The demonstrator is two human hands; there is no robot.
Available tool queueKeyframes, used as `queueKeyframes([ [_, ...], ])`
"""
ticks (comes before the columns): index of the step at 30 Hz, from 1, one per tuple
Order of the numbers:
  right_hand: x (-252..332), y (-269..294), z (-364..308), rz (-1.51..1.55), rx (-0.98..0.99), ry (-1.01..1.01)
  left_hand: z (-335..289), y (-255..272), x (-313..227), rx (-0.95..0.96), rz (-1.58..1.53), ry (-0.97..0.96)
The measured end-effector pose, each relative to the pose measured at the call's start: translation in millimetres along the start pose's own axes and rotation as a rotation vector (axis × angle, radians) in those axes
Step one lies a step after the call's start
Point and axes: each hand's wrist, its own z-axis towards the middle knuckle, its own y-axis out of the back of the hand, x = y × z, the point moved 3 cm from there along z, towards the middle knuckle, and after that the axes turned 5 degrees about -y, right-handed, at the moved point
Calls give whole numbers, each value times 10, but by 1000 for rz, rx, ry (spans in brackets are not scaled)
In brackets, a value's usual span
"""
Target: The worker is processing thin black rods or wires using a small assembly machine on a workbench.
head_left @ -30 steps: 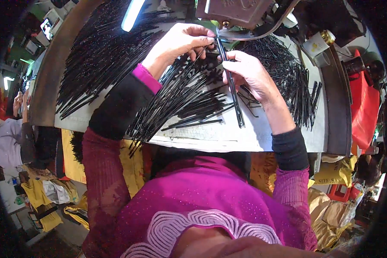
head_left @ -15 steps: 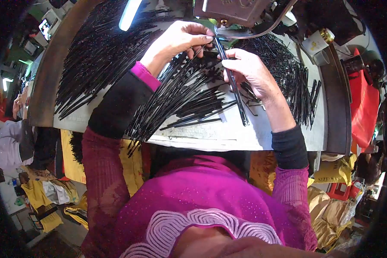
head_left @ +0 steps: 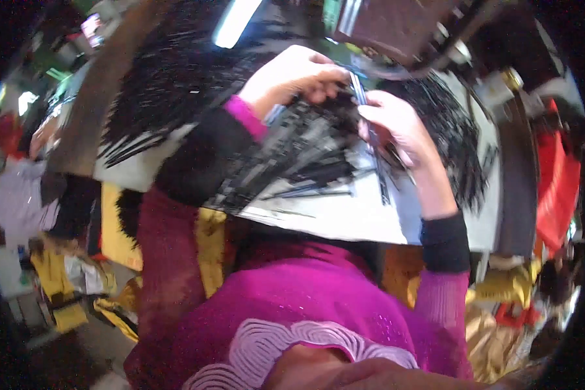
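Where the right hand (head_left: 400,127) closes its grip around slim black strips (head_left: 383,188), slackened finger pressure could let them twist; their lower ends point to 6 o'clock. The left hand (head_left: 305,79) curls its fingertips at the upper ends; blur prevents confirming its hold. Contact with the brown housing (head_left: 393,29), at 12 o'clock, could misalign them. The left sleeve (head_left: 198,162), at 8 o'clock, may sweep the loose pile (head_left: 305,143) off the table (head_left: 396,224).

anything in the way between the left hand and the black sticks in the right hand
Nothing visible: the left hand has its fingertips close by the upper end of the black sticks, which the right hand grips. Blur hides whether they touch. The brown housing shows above that end, not between.
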Motion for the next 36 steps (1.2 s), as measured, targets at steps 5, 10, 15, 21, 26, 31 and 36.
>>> queueKeyframes([
  [5, 40, -17, -95, 5, -43, -80, 93, -41, 91, 114, -116, -57],
  [10, 33, -80, -66, 37, -30, -129, 94, 1, 169, 91, -168, -76],
  [15, 25, -94, -62, 51, -32, -98, 123, -21, 195, 98, -203, -96],
  [21, 19, -124, -57, 89, -41, -58, 102, -68, 184, 121, -237, -42],
  [26, -10, -100, -54, 96, -53, -70, 60, -95, 177, 191, -305, -19],
  [31, 9, -124, -42, 97, -64, -34, 31, -94, 164, 201, -336, -21],
  [36, 2, -163, -4, 123, -37, -11, 63, -120, 181, 190, -338, -23],
])
